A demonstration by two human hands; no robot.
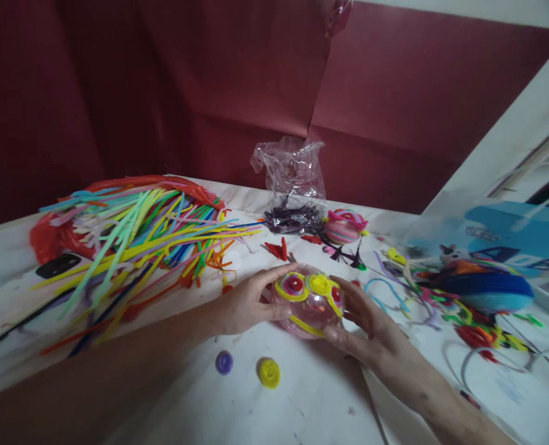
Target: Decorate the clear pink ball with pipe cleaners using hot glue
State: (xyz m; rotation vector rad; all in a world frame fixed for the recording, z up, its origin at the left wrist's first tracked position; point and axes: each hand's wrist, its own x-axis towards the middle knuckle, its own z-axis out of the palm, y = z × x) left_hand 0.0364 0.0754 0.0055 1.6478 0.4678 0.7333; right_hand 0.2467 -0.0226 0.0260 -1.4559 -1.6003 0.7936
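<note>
Between my two hands is a clear, rounded pink ball (312, 307), decorated with yellow pipe-cleaner strips, a yellow coil and red round pieces. My left hand (251, 303) curls around its left side, thumb low and fingers over the top. On the opposite side, my right hand (367, 321) grips it with the thumb near the lower edge. Its underside and the fingertips behind it are hidden. Closer to me on the white table lie a purple coiled disc (224, 363) and a yellow coiled disc (269, 372).
Many loose pipe cleaners (149, 241) spread across the left, beside a phone (58, 266). A clear plastic bag (295, 176) stands at the back, near a pink striped ball (344, 226). On the right are a blue yarn-like bundle (487, 287) and pipe-cleaner scraps (478, 337).
</note>
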